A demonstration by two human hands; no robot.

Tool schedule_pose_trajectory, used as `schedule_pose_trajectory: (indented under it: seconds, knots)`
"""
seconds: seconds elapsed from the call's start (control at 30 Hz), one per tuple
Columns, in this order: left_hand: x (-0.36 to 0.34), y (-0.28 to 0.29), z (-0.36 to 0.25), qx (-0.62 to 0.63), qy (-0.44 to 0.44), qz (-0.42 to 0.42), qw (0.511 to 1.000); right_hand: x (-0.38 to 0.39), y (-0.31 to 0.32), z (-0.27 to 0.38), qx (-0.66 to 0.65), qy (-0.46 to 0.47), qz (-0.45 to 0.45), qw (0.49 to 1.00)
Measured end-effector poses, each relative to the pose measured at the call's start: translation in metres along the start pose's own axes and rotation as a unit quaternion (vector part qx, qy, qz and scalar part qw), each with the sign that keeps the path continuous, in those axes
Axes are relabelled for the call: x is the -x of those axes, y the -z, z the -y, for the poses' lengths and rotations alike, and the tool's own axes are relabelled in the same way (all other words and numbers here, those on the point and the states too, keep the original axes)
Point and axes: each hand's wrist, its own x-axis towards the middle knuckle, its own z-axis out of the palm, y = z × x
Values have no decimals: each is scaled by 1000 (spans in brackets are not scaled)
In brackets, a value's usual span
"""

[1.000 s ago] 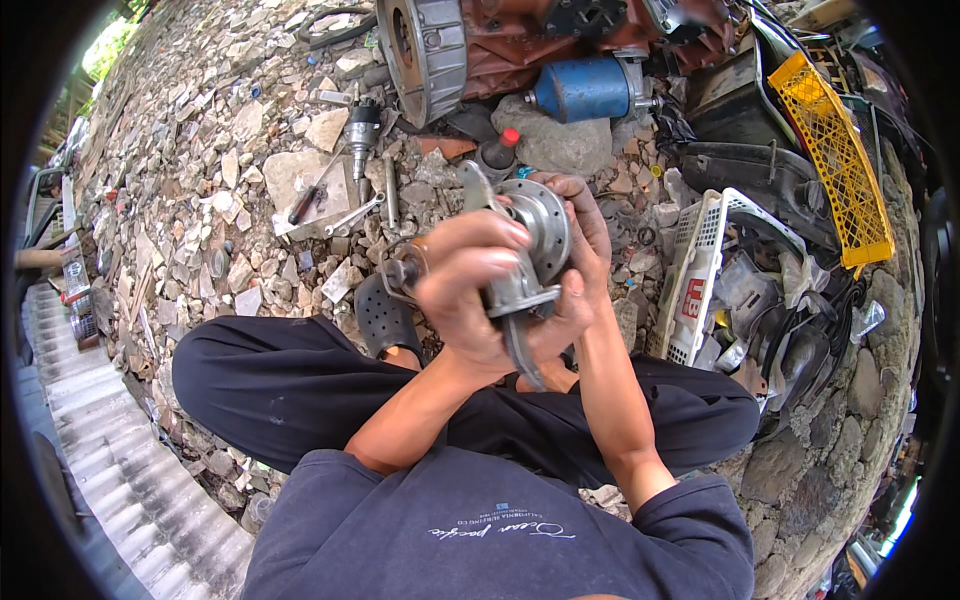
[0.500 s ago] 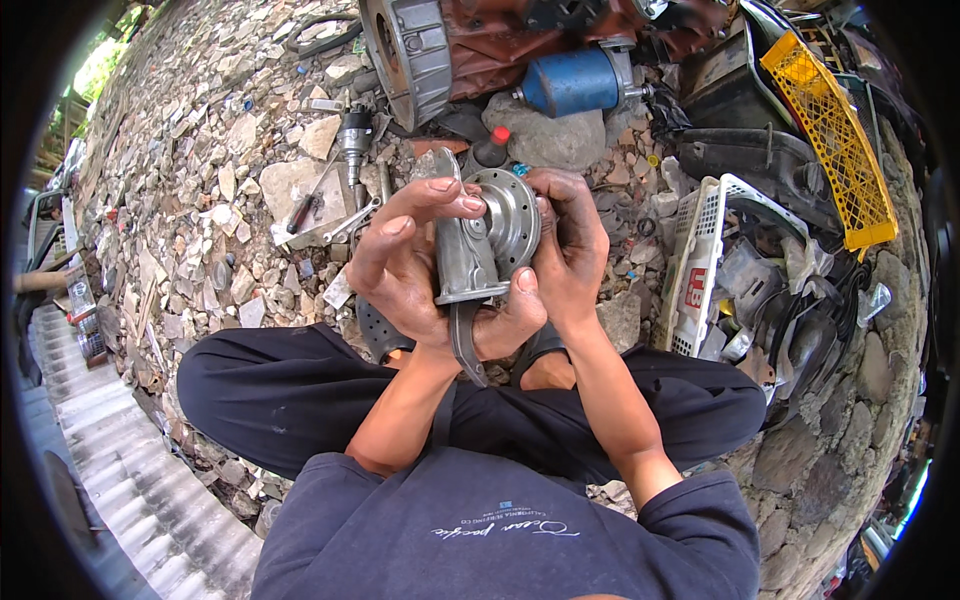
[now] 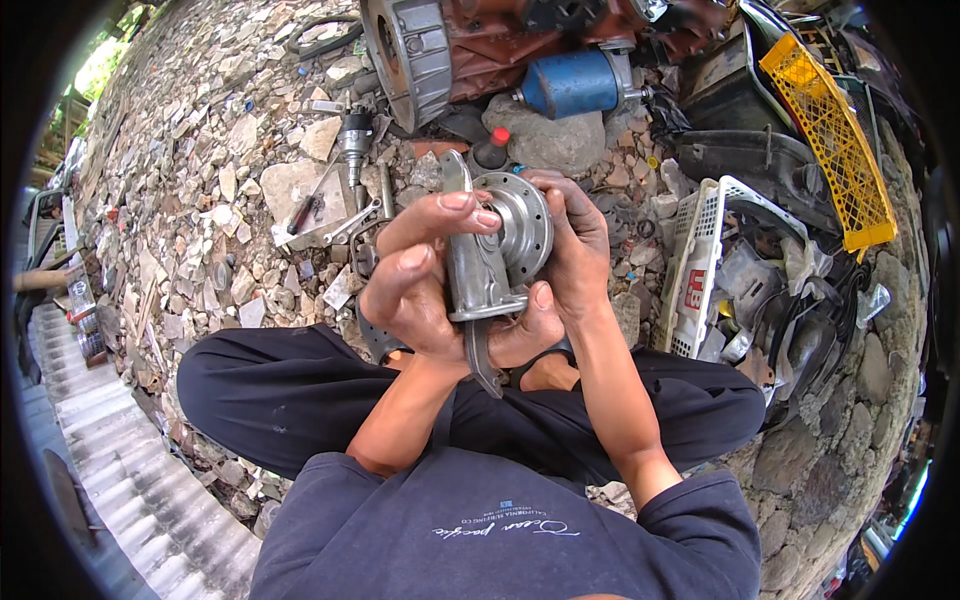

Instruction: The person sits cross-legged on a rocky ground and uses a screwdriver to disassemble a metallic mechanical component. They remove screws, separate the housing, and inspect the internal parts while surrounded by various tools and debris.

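Observation:
In front of my crossed legs I hold a grey metal fuel pump body (image 3: 472, 268) with both hands. It has a round flange with small holes around its rim, facing right, and a flat mounting flange at its lower end. A curved lever (image 3: 481, 362) sticks out below that flange, towards me. My left hand (image 3: 425, 310) cups the body from the left and below, with its fingers over the front and its thumb by the mounting flange. My right hand (image 3: 583, 250) grips the right edge of the round flange; its fingertips are partly hidden behind it.
Beyond my hands stand a red-brown engine block (image 3: 490, 50), a blue canister filter (image 3: 570, 83) and a red-capped bottle (image 3: 492, 150). Spanners (image 3: 355, 225) and a screwdriver (image 3: 303, 210) lie left on the rubble. On the right are a white basket (image 3: 693, 275) of parts and a yellow crate (image 3: 835, 140).
Both hands have shifted the pump body slightly right and towards me. It has turned a little, so more of the round flange's face shows.

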Motion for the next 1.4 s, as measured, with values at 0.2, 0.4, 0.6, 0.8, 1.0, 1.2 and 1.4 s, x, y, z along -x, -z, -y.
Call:
schedule_pose_trajectory:
  seconds: [0.2,0.4,0.6,0.8,1.0,1.2,1.4]
  knots:
    - [4,-6,-7,26,-46,9,999,2,5,-11,-180,6,81,980]
    - [11,-5,-15,58,-3,19,998,1,7,-18,-63,84,55,993]
    - [13,-3,-18,41,-4,46,998,1,3,-18,89,163,-9,983]
    - [11,-5,-19,39,-16,33,999,4,0,-14,-117,61,18,991]
    - [6,1,-16,20,-29,66,997,3,3,-14,-154,44,49,986]
    - [7,3,-11,15,-25,79,996,2,4,-16,21,101,15,995]
    - [9,-2,-8,17,-22,38,999,3,3,-16,81,103,-12,991]
